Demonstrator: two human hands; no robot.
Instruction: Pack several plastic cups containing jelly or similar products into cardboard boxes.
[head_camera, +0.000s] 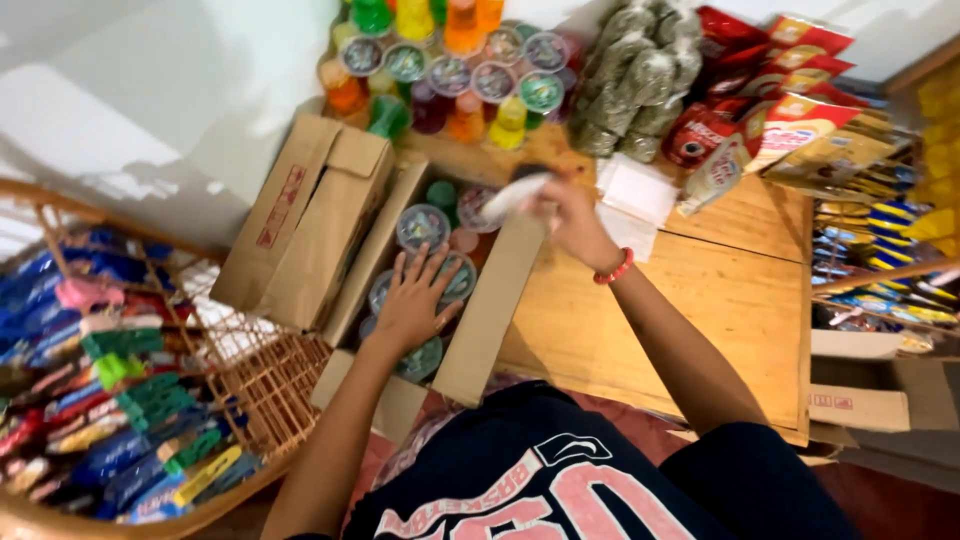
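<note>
A: Head view. We see an open cardboard box (495, 300) on the wooden table (740, 300), its long axis running from the near left to the far right, flaps folded out. Round sealed jelly cups (423, 226) with grey-green lids fill it.

B: We note the left hand (412, 300) lying flat on those cups, fingers spread. The right hand (570, 215) is closed around a pale oblong object (515, 195), blurred, pointing left over the box's far end.

A: Beyond, we mark stacked coloured jelly cups (450, 70), grey-green bagged bundles (640, 70) and red and yellow snack packets (790, 90). At left, a wicker basket (265, 385) holds blue, green and pink packets.
</note>
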